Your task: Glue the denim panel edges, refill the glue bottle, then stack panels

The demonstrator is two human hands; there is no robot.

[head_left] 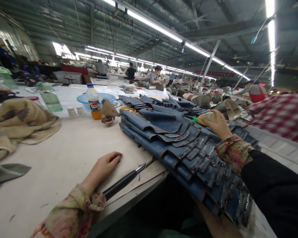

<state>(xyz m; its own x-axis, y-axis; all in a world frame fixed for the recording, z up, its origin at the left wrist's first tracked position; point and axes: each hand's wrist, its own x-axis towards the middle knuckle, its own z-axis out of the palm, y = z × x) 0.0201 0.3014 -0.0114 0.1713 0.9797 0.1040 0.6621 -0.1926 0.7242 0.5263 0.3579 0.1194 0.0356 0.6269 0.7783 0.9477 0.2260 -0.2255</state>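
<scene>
Room over tabletop (pixel 64 155) between cloth (pixel 27 120) and left fingers (pixel 115 156), drink bottle (pixel 94 105) behind, blue stack (pixel 173 152) barring the right

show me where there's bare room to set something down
The bare tabletop patch lies between the patterned cloth, the drink bottle and the left hand. The right is crowded: overlapping blue pieces spread around the right hand, which holds a green-tipped bottle.

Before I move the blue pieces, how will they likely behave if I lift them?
The blue pieces probably flex yet hold some shape, since several stand in smooth curves. They may slide apart, being loosely overlapped and reaching past the table's edge. Their shiny strips look coated, so they could feel tacky or slick.
</scene>
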